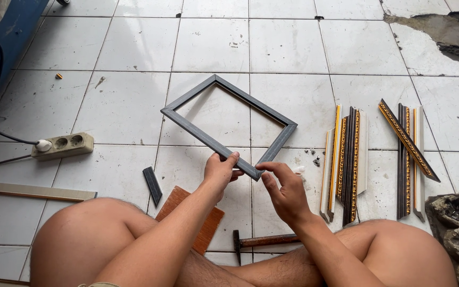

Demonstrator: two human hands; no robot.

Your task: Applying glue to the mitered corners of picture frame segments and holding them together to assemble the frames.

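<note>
A dark grey rectangular picture frame (203,90) is held up over the white tiled floor, turned like a diamond. My left hand (220,171) grips its near lower edge with the fingers wrapped over the moulding. My right hand (285,188) pinches the frame's nearest corner with thumb and fingertips. Both forearms reach out from between my bent knees. The frame's inside is empty, and the tiles show through it.
Cut gold-and-black moulding strips (346,159) and another group (410,154) lie to the right. A hammer (264,242), an orange board (187,212) and a short dark offcut (152,186) lie near my legs. A power strip (62,146) and a pale frame (27,194) are at the left.
</note>
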